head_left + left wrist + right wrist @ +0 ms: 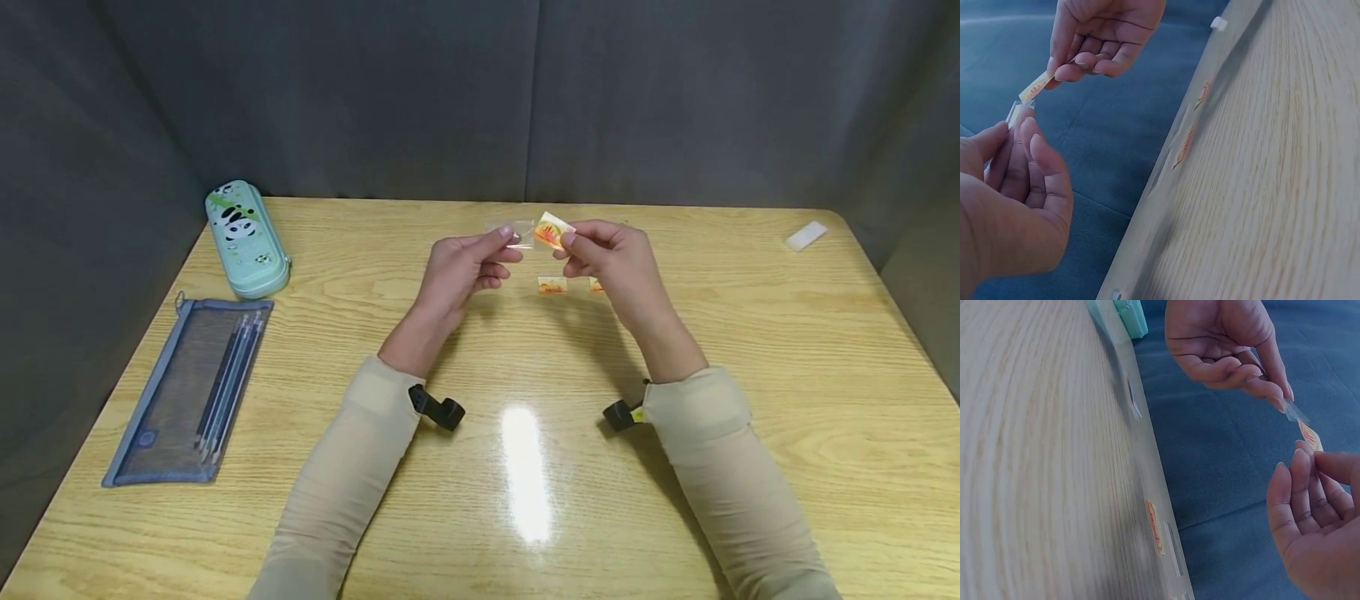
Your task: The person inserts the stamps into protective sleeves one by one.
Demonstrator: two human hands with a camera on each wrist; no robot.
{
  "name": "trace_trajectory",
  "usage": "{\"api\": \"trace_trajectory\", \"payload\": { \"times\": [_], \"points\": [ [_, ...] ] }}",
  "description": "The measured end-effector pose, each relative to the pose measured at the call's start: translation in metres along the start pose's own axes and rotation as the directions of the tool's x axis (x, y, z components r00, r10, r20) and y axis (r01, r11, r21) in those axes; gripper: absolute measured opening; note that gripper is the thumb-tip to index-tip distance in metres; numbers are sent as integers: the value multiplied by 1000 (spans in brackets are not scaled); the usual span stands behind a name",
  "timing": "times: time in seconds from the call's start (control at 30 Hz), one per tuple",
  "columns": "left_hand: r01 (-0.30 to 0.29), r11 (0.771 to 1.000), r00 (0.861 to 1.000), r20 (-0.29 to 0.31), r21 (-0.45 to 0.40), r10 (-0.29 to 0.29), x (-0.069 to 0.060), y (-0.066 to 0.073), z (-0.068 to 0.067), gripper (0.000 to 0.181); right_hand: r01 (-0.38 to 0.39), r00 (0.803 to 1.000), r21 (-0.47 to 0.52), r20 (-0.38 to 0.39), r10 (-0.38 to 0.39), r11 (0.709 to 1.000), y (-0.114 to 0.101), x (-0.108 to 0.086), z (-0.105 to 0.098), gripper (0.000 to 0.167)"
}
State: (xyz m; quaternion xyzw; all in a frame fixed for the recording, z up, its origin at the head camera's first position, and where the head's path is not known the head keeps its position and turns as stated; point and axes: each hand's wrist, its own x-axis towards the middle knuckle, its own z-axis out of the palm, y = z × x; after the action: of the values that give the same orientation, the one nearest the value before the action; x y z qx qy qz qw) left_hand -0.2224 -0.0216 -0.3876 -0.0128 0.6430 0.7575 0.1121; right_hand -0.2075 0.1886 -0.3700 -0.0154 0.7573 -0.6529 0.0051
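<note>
My left hand pinches a small clear plastic sleeve between thumb and fingers above the table. Beside it, my right hand pinches a small orange and white card, its edge right by the sleeve. Whether the card's corner is inside the sleeve I cannot tell. In the right wrist view, the sleeve meets the upper end of the card. Below the hands, two similar orange cards lie on the table, one at the left and one partly hidden by my right hand.
At the left back lies a mint pencil case with pandas. In front of it is a blue mesh pouch with several pencils. A small white block lies at the right back of the wooden table. Dark curtains stand behind.
</note>
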Motion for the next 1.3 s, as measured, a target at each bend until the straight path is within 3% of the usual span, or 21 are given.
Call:
{"api": "trace_trajectory", "payload": {
  "times": [0.4,0.67,0.93,1.3],
  "points": [
    [-23,1000,1000,-2,8,23,-1,0,2,32,-4,999,-95,37,8,995,1,-2,1,26],
    [-66,993,998,-9,93,67,0,-2,1,32,-33,994,-190,97,52,981,0,-1,-4,27],
    [-98,987,995,-2,128,99,0,-2,-1,32,-35,983,-132,174,58,991,1,1,-6,25],
    [-101,977,993,71,187,89,-2,-1,1,32,-27,985,-208,162,61,978,2,1,-7,29]
  ]
}}
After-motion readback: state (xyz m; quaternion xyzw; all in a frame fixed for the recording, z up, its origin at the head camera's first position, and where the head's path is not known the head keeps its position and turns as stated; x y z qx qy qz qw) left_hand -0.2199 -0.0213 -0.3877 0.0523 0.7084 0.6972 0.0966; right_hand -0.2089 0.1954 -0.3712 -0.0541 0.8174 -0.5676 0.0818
